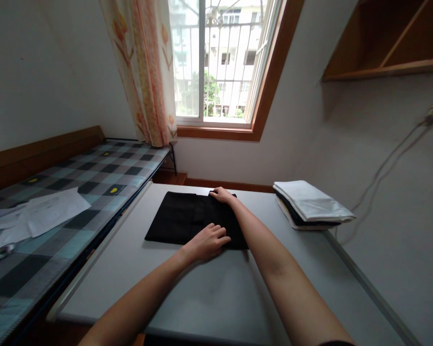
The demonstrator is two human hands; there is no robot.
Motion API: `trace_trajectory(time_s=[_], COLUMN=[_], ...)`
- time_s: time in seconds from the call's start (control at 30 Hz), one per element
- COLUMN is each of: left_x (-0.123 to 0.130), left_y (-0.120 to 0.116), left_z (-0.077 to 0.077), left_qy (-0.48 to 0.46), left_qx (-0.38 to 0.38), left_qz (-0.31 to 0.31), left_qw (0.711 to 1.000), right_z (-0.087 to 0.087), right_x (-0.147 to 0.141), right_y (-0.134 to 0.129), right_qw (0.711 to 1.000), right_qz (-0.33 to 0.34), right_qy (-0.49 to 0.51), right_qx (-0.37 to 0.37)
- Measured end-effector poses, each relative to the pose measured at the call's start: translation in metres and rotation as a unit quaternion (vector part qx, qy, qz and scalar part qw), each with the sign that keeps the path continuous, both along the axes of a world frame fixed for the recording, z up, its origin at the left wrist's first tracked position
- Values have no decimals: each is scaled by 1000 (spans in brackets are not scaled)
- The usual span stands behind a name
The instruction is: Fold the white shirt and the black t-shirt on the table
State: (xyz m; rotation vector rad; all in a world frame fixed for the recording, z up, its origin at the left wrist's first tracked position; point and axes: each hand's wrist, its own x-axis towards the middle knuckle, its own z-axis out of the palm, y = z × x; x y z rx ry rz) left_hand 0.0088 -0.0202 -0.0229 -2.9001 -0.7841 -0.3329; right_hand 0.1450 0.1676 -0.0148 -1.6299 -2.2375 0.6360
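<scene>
A black folded garment (173,218) lies flat on the white table, with a layered band running across its middle. My left hand (208,241) is at the garment's near edge, fingers bent and closed on the fabric, thumb toward the right. At the far edge, my right hand (222,194) has its fingers curled over the black cloth and grips it. My right forearm crosses over the garment's right part and hides some of it. The exact type of garment cannot be made out.
The white table (122,283) carries a stack of folded cloths (310,201), white on top, at its right edge. A bed with a checked cover (130,161) adjoins on the left, with papers (54,211) on it. A window (220,62) and curtain (149,72) are ahead; a shelf (386,69) juts out upper right.
</scene>
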Motion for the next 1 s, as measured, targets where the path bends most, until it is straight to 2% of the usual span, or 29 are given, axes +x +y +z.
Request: trace_trajectory(time_s=[0.27, 0.4, 0.47, 0.67, 0.77, 0.9, 1.0], left_x=[-1, 0, 1, -1, -2, -1, 2], left_y=[5, 9, 10, 7, 2, -1, 2], left_z=[-2, -2, -3, -5, -4, -5, -10], left_qy=[8, 4, 9, 32, -3, -89, -179], left_qx=[49, 90, 84, 34, 0, -59, -46], left_qz=[-2, -7, -6, -5, 6, 22, 92], left_qw=[999, 996, 996, 999, 1000, 994, 978], right_z=[3, 10, 10, -9, -15, -9, -5], right_x=[2, 2, 0, -10, -10, 0, 14], right_y=[7, 13, 14, -3, -11, -17, -26], right_qw=[999, 999, 999, 997, 993, 989, 983], right_qz=[13, 20, 22, -3, -8, -2, -10], right_qy=[50, 32, 11, -59, -79, -89, -88], right_qx=[-1, -28, -33, 49, 91, 122, 162])
